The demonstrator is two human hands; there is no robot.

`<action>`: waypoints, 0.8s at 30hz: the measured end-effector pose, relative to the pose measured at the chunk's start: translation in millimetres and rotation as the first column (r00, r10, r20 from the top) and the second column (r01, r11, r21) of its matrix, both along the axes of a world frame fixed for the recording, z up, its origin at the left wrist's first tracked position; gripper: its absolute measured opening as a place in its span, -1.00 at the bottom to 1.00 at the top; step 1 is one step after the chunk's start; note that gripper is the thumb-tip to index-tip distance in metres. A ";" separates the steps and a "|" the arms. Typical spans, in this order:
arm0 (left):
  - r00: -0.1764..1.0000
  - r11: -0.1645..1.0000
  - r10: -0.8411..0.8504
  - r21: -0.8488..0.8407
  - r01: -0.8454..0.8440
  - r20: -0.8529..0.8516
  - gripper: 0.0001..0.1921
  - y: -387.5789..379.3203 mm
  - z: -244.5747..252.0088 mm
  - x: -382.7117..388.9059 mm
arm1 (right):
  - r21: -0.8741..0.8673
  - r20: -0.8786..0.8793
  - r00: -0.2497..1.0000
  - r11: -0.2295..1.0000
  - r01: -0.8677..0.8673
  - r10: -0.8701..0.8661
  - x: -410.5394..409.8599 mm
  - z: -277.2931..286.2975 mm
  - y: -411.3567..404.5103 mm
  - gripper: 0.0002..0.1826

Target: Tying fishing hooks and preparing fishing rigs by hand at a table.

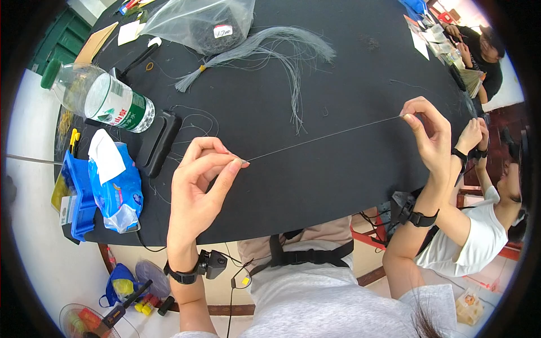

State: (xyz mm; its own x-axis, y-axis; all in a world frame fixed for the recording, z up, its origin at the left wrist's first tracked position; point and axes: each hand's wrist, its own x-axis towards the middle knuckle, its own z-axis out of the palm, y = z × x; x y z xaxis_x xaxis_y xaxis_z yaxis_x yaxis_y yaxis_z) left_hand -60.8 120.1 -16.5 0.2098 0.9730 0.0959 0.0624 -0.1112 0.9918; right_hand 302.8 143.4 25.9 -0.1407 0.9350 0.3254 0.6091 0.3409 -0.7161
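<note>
A thin grey line (321, 137) runs taut and slanted above the black tabletop (270, 198). My left hand (203, 181) pinches its near end between thumb and forefinger; something tiny shows at the fingertips, too small to make out. At the upper right, my right hand (429, 131) grips the other end the same way. Farther back lies a bundle of pale line strands (270, 40), tied near one end with a yellow band (202, 68). A small hook-like piece (325, 111) rests on the cloth beyond the taut line.
Left of my hands are a plastic water bottle (114, 101), a black case-like object (159, 143), a blue tissue pack (116, 186) and a blue plastic holder (80, 194). A clear bag (203, 25) holds dark tangled material. Two people (477, 241) sit along the right side.
</note>
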 end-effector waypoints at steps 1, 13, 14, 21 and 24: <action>1.000 1.000 0.003 0.008 -0.003 0.000 -0.93 -0.3 0.2 -0.2 | -0.005 0.003 1.000 1.000 -0.001 0.001 0.5 -0.1 0.1 -0.93; 0.993 0.999 0.010 0.033 -0.006 -0.119 -0.92 -3.5 0.4 -3.0 | -0.011 0.076 0.997 1.000 0.020 -0.019 9.3 -2.0 0.2 -0.94; 0.999 1.000 -0.004 -0.018 0.003 -0.044 -0.92 -5.5 0.1 -2.1 | -0.012 0.076 0.996 0.998 0.056 -0.055 10.8 -2.0 0.0 -0.94; 0.999 0.998 0.033 -0.057 -0.034 -0.021 -0.93 -10.6 -3.5 0.2 | -0.042 0.020 0.998 0.997 0.060 -0.059 20.7 -5.9 0.1 -0.94; 0.999 0.998 0.022 -0.049 -0.024 -0.041 -0.93 -11.5 -3.2 -3.1 | -0.079 -0.059 0.998 0.997 0.013 -0.018 25.6 -6.6 0.2 -0.93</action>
State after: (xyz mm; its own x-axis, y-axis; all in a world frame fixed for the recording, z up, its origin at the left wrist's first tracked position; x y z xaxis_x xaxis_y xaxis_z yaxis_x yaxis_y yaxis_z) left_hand -63.9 108.7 -19.7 0.1903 0.9809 0.0391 0.1047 -0.0598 0.9927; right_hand 328.4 143.6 19.3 -0.1085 0.9600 0.2581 0.5690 0.2728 -0.7758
